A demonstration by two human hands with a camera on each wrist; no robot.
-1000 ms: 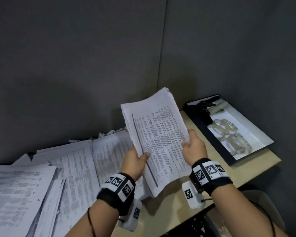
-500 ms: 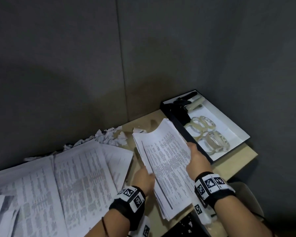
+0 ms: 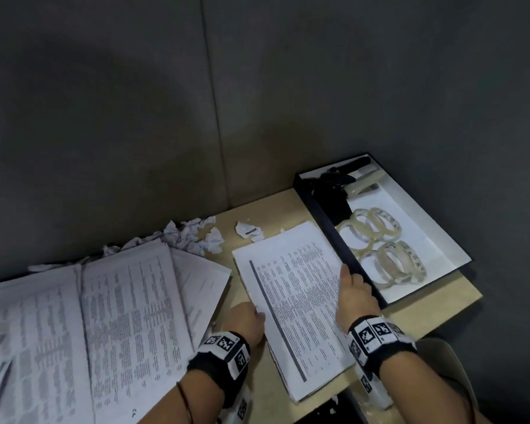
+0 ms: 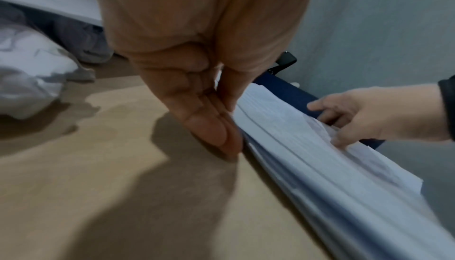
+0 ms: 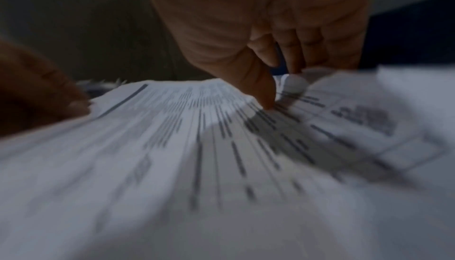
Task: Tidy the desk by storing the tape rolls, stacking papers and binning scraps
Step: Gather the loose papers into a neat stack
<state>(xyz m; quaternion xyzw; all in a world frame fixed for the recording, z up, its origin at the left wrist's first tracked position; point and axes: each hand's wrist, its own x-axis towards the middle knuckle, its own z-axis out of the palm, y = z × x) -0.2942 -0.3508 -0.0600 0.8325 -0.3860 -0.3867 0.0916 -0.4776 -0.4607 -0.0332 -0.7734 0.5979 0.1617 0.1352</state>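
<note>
A thick stack of printed papers (image 3: pixel 294 301) lies flat on the wooden desk (image 3: pixel 276 209), beside the tray. My left hand (image 3: pixel 251 319) is at its left edge; in the left wrist view its straight fingers (image 4: pixel 214 134) press against the side of the stack (image 4: pixel 307 147) at desk level. My right hand (image 3: pixel 354 289) holds the right edge, thumb (image 5: pixel 263 93) on the top sheet (image 5: pixel 197 167) and fingers curled past the edge. Several clear tape rolls (image 3: pixel 377 231) lie in the white-lined tray (image 3: pixel 328 228). Crumpled paper scraps (image 3: pixel 193 237) sit by the back wall.
More printed sheets (image 3: pixel 104 316) are spread over the left of the desk. A torn scrap (image 3: pixel 248 231) lies behind the stack. A black dispenser (image 3: pixel 334 185) occupies the tray's far end. Grey partition walls close off the back and right. The desk's front edge is near my wrists.
The stack was held upright in both hands above the desk; it has come down and now lies flat beside the tray. My view has tilted down and to the right.
</note>
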